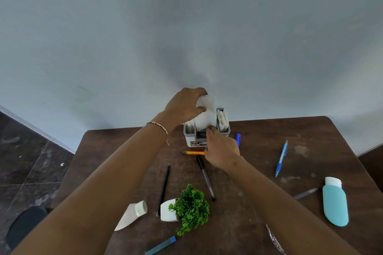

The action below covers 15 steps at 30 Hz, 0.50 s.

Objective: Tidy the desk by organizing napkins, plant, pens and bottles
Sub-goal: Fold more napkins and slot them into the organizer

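White napkin (207,116) bunches over the middle slot of the grey-rimmed organiser (192,141) at the far edge of the desk (290,130). On my remote feed the left hand (183,105) grips its crumpled top and the right hand (221,151) appears to pinch its lower edge at the front rim. Forced down, I judge, the paper could tear or jam, or the light organiser could tip onto the yellow pencil (192,153) just in front.
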Each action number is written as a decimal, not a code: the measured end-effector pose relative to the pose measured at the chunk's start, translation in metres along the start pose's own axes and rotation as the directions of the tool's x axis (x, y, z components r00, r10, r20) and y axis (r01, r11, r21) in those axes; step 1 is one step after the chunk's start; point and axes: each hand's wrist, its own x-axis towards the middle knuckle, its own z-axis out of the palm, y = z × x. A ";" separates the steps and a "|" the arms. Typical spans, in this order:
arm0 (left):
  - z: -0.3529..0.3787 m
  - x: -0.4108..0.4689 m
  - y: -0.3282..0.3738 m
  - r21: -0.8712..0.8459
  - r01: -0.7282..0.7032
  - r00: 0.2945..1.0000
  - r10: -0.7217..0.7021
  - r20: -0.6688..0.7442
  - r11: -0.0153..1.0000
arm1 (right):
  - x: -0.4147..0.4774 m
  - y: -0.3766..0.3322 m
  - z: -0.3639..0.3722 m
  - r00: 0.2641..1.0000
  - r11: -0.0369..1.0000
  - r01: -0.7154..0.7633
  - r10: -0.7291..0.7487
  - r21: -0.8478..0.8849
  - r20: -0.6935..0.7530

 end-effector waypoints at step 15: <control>0.019 0.006 0.005 0.313 -0.152 0.981 0.103 0.167 0.938 | 0.005 -0.007 0.002 0.993 0.989 0.117 -0.116 -0.090 0.012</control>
